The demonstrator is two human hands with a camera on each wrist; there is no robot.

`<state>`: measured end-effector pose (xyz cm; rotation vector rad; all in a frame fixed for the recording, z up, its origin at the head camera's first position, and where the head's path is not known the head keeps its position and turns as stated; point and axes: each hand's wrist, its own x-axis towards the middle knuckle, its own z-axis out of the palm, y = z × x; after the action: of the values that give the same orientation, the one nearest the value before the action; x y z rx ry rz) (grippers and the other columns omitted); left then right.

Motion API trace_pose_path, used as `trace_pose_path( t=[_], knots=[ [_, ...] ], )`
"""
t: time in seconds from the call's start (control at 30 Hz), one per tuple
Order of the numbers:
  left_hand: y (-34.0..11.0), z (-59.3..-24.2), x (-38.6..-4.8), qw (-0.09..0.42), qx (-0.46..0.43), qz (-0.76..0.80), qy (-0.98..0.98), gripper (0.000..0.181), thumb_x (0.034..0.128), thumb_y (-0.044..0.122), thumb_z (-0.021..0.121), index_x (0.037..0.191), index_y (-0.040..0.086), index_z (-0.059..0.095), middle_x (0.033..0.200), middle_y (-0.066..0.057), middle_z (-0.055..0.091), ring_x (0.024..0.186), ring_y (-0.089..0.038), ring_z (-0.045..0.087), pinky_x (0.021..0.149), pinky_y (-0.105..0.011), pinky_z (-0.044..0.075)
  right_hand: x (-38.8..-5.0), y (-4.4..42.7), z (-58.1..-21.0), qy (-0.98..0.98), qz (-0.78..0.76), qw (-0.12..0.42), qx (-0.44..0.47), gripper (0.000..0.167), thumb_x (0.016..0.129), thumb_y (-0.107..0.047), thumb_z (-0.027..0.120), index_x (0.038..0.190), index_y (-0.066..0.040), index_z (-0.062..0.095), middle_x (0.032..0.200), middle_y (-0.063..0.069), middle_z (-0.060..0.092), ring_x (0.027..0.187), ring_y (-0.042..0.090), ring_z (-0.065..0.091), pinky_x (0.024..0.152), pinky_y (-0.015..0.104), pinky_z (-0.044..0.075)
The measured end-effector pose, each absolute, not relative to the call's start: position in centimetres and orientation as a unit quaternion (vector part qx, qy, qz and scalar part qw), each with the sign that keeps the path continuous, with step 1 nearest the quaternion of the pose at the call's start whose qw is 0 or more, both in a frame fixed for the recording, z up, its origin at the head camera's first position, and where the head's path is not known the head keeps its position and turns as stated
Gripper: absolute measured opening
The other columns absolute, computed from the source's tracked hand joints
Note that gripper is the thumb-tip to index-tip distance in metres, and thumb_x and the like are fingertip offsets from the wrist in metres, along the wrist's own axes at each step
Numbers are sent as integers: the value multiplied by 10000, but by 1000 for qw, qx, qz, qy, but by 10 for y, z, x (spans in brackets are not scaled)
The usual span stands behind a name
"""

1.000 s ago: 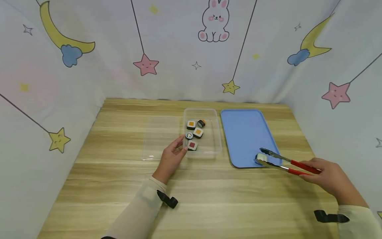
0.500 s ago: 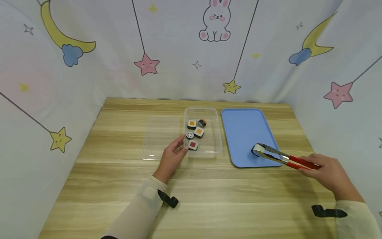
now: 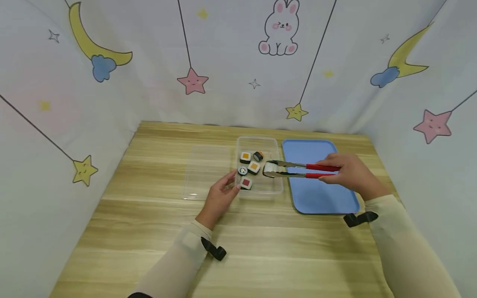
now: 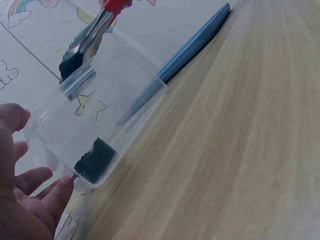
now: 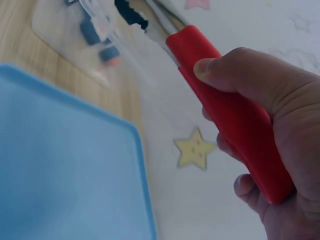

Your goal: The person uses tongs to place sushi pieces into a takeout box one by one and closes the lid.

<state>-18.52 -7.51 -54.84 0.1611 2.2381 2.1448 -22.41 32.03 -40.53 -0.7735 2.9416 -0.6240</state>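
My right hand (image 3: 348,174) grips red-handled metal tongs (image 3: 298,169). Between the tong tips is a white-and-black sushi roll piece (image 3: 270,169), over the right part of a clear plastic container (image 3: 261,194). Inside the container several toy-like sushi pieces sit toward the left, among them one with a red centre (image 3: 246,183) and one with an orange centre (image 3: 254,167). My left hand (image 3: 220,203) touches the container's left wall with its thumb and fingertips. From the right wrist, the thumb lies along the red handle (image 5: 230,110); the tong tips are partly cut off.
A blue tray (image 3: 320,198) lies just right of the container. On the left a clear lid (image 3: 206,174) lies flat on the wooden table (image 3: 261,248). A printed white curtain (image 3: 231,103) stands behind and along both sides.
My right hand has carried the sushi piece in the tongs up off the blue tray and leftward over the container. The left hand stays at the container's side. The head view has shifted slightly.
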Motion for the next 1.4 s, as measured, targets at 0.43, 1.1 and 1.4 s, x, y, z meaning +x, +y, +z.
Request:
trace_pose_path(
  t=[0.43,1.1,1.4],
  knots=[
    [-70,-551,-180,19,62,670,740,537,996,136,710,1509,112,555,1534,-101,534,1376,-300,541,1058,-399,538,-267,255,-392,936,-112,127,-307,195,799,-192,873,990,-172,841,877,-87,680,796,151,595,648,305,553],
    [-73,-552,-185,-3,78,673,736,542,991,122,713,1506,79,550,1514,-123,554,1353,-314,563,1017,-341,560,-205,418,-487,929,-330,-70,149,713,963,-484,706,1453,16,571,1362,303,585,1159,449,547,854,490,519],
    [-76,-550,-188,-5,70,675,734,541,993,138,716,1508,101,554,1509,-137,556,1358,-311,562,1030,-326,549,-178,444,-544,912,-321,-109,231,656,950,-373,741,1420,58,586,1313,339,599,1165,477,566,894,532,505]
  ],
)
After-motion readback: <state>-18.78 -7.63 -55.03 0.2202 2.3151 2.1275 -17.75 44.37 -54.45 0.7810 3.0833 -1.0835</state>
